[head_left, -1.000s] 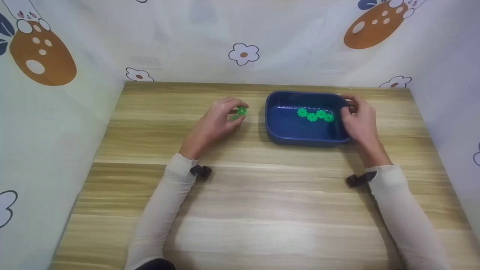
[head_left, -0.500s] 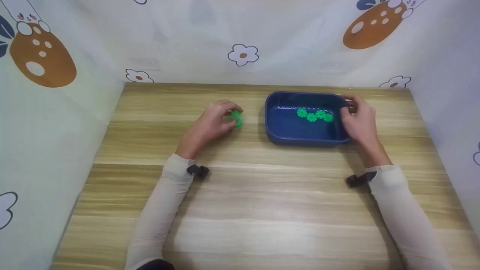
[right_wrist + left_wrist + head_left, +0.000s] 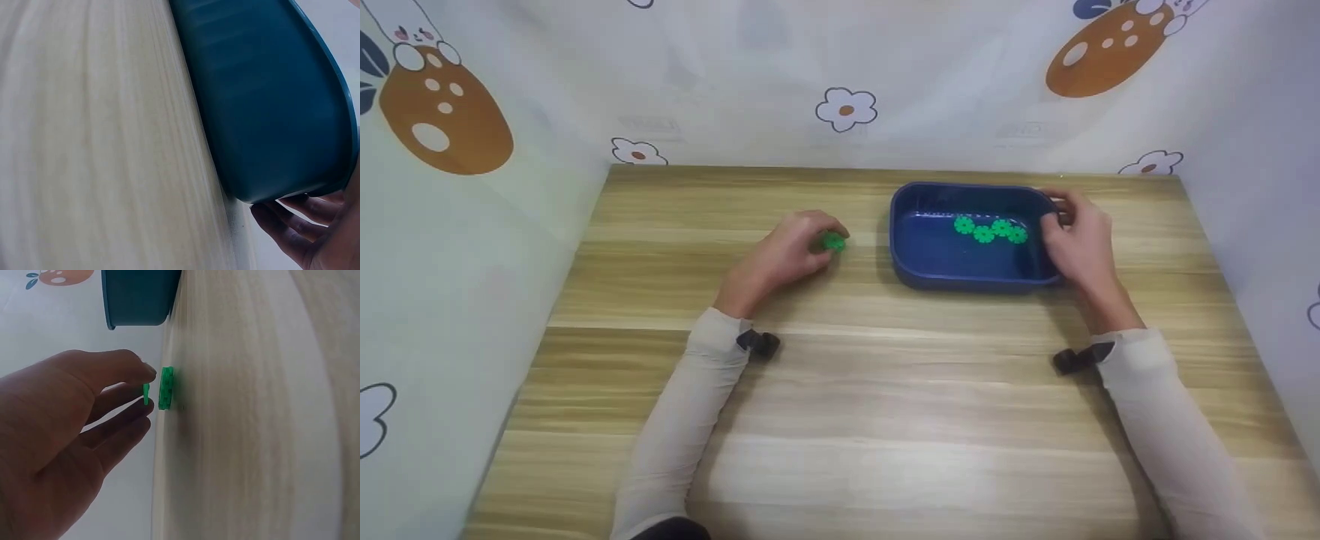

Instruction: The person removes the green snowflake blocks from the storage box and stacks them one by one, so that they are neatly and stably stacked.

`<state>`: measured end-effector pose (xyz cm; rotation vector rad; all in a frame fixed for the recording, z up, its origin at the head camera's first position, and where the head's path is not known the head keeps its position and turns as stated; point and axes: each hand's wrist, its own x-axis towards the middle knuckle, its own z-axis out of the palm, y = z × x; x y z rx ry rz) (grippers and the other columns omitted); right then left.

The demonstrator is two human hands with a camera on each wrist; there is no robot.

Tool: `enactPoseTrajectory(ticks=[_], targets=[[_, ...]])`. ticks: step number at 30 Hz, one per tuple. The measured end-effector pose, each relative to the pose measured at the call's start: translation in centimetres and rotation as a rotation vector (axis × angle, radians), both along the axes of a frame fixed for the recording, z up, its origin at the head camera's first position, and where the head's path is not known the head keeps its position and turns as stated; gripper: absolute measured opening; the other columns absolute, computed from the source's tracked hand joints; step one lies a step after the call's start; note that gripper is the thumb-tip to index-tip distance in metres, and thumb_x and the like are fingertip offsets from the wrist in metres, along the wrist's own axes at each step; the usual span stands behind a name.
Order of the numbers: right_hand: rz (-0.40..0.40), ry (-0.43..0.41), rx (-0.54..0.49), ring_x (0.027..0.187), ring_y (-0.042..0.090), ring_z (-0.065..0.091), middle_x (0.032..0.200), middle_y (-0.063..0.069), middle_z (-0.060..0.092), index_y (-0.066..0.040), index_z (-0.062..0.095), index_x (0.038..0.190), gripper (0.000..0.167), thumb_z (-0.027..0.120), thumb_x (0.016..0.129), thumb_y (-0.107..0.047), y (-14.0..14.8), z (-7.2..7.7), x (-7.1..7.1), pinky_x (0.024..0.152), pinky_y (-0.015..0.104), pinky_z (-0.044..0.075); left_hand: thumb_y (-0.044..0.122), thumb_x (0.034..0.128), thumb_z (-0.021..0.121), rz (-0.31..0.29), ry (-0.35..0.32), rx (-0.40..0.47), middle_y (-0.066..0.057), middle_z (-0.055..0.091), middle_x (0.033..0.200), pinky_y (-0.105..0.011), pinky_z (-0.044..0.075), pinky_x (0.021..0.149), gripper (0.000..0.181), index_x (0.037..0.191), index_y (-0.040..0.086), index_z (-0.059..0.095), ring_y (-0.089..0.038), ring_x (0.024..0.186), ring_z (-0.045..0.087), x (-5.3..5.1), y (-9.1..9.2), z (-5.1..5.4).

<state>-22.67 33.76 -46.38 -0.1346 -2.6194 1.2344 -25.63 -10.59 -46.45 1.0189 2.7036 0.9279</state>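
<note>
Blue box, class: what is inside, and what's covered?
Four green pieces lie in the blue box. The right hand covers part of its rim, which cannot be seen.

Blue box [image 3: 975, 286]: upright | 4 notched green discs [image 3: 984, 235]: inside | held disc [image 3: 146, 394]: near green piece [image 3: 166, 388]
</note>
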Motion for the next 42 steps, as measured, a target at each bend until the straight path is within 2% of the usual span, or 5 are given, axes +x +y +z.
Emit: enactPoseTrajectory(ticks=[5,19,29,42], targets=[[0.003,-0.009,-0.003,0.112,0.031,0.073,0.133,0.019,0.075,-0.007,0.069,0.141,0.042,0.053,0.103,-0.011,-0.07,0.05,0.02,0.088,0.016,0.05,0.0,0.0918,0.075,-0.005,0.012,-0.019,-0.015,0.078,0.124,-0.046,0.056,0.11,0.031,0.123,0.002,0.077,-0.032,0.122,0.071,-0.1,-0.09,-0.23],[-0.005,-0.045,-0.018,0.114,0.028,0.071,0.136,0.018,0.074,-0.011,0.068,0.143,0.042,0.053,0.104,-0.012,0.11,0.04,0.02,0.092,0.02,0.051,0.0,0.0931,0.074,0.016,-0.017,-0.044,-0.014,0.077,0.127,-0.046,0.055,0.113,0.032,0.125,0.003,0.077,-0.03,0.124,0.07,-0.19,-0.11,-0.38],[-0.001,0.001,0.005,0.106,0.024,0.072,0.131,0.02,0.076,-0.007,0.07,0.14,0.041,0.053,0.103,-0.012,-0.03,-0.01,-0.01,0.086,0.014,0.05,-0.002,0.0915,0.072,0.017,-0.032,-0.029,-0.014,0.077,0.127,-0.044,0.058,0.109,0.034,0.125,0.003,0.076,-0.029,0.121,0.07,-0.14,-0.13,-0.6],[-0.007,-0.016,-0.014,0.113,0.029,0.073,0.134,0.018,0.076,-0.008,0.07,0.141,0.041,0.053,0.103,-0.011,-0.09,0.05,-0.03,0.09,0.015,0.051,-0.001,0.0932,0.072,0.015,-0.032,-0.028,-0.013,0.077,0.127,-0.044,0.057,0.111,0.032,0.125,0.003,0.076,-0.03,0.123,0.07,-0.04,-0.09,-0.62]])
